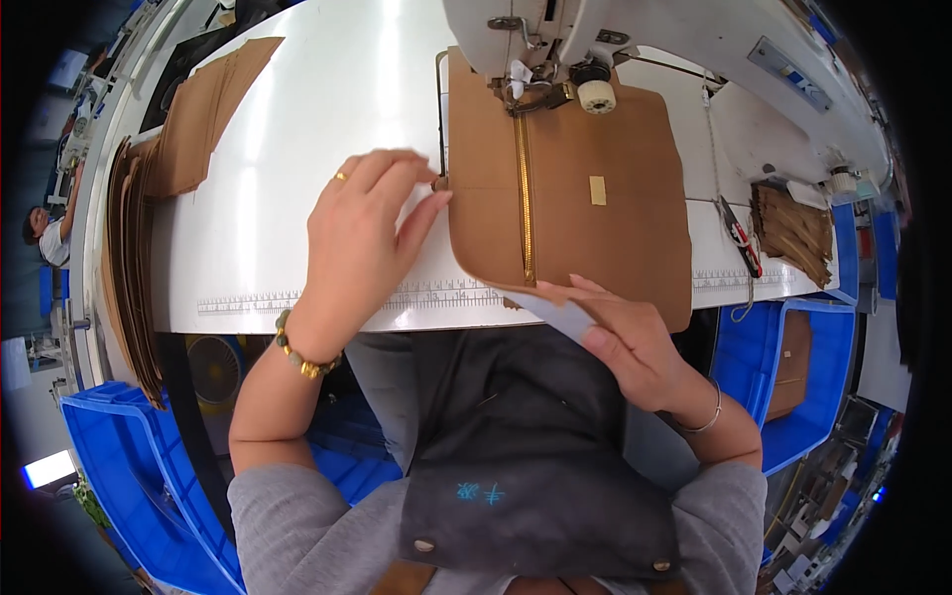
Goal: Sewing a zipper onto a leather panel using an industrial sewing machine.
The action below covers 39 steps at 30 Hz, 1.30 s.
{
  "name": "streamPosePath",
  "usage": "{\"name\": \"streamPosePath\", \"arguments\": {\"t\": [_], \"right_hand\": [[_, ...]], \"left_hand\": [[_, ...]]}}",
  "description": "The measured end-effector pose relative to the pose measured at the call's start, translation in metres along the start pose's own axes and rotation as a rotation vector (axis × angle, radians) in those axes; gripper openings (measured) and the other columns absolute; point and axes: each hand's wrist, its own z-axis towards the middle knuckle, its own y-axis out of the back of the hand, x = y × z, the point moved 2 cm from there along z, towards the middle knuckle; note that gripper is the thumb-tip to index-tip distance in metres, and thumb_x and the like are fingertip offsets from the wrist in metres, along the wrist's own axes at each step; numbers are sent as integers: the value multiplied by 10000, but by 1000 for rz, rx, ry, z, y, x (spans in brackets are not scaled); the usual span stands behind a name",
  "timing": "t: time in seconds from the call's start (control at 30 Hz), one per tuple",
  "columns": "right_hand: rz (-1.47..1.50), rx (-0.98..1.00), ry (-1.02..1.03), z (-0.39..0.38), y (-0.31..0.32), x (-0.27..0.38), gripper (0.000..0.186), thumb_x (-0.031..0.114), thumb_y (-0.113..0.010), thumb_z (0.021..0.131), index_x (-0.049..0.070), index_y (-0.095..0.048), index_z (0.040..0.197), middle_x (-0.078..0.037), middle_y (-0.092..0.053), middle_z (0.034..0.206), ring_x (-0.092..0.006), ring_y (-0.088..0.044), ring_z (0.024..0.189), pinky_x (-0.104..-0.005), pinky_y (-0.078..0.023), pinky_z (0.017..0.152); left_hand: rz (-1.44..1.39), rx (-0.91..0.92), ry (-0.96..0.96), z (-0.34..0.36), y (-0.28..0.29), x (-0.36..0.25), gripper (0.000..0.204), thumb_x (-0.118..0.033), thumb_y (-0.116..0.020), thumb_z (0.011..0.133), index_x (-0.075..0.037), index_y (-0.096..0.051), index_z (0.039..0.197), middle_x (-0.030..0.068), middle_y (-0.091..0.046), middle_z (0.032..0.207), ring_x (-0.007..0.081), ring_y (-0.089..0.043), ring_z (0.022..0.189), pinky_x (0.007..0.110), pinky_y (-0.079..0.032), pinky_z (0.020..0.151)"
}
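A brown leather panel (635, 238) lies under the sewing machine head (555, 59), with a gold zipper (526, 198) running down it and a small yellow strip (597, 190) stuck to its right half. My right hand (635, 342) grips the panel's near edge, which is lifted so its pale underside shows. Beside the left edge of the panel is my left hand (367, 223), its fingers curled and thumb drawn toward them. Something small and dark sits at its fingertips, next to a thin metal rod; I cannot make out what it is.
Stacked brown pieces (139, 258) hang over the white table's (288, 198) left end. Red-handled snips (739, 243) and a bundle of brown strips (793, 230) lie at right. Blue bins (129, 446) stand below left and right. A ruler scale (327, 300) follows the near edge.
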Motion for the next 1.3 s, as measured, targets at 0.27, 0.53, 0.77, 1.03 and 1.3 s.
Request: {"name": "streamPosePath", "arguments": {"t": [0.27, 0.53, 0.77, 1.03, 1.3], "right_hand": [[93, 6, -116, -7, 6, 4, 484, 230, -479, 1109, -114, -536, 1445, -252, -667, 1375, -368, -641, 1307, -492, -337, 1234], [88, -66, -185, -17, 7, -2, 512, 231, -498, 1106, -162, -519, 1435, -259, -697, 1289, -324, -666, 1235, -364, -421, 1136], [22, -14, -81, -1, 4, 6, 509, 280, -437, 1121, -92, -565, 1445, -219, -689, 1347, -338, -634, 1305, -438, -363, 1211], [-187, -563, -113, -6, 80, -16, 480, 294, -469, 1119, -45, -575, 1442, -197, -618, 1465, -303, -597, 1359, -431, -404, 1175], [120, -308, -419, -31, 135, -63, 399, 174, -556, 1070, -52, -570, 1399, -174, -675, 1323, -221, -702, 1117, -343, -579, 909]], "left_hand": [[-203, -88, -370, -54, -8, -38, 193, -96, -811, 796, -61, -757, 978, 44, -752, 993, 223, -723, 960, 340, -588, 764], [-86, -183, -479, -55, -27, -42, 255, -127, -747, 759, -64, -772, 1006, 34, -743, 977, 187, -707, 941, 305, -581, 763], [-43, -218, -474, -52, -28, -48, 247, -134, -712, 727, -58, -770, 954, 35, -715, 960, 173, -693, 921, 278, -552, 727], [273, 1, -528, -56, -28, -82, 252, -151, -647, 860, 44, -744, 988, 246, -703, 1228, 382, -703, 1120, 381, -583, 794], [457, 5, -453, -57, -34, -97, 189, -136, -634, 884, 24, -709, 952, 240, -754, 1170, 365, -751, 1039, 364, -585, 771]]}}
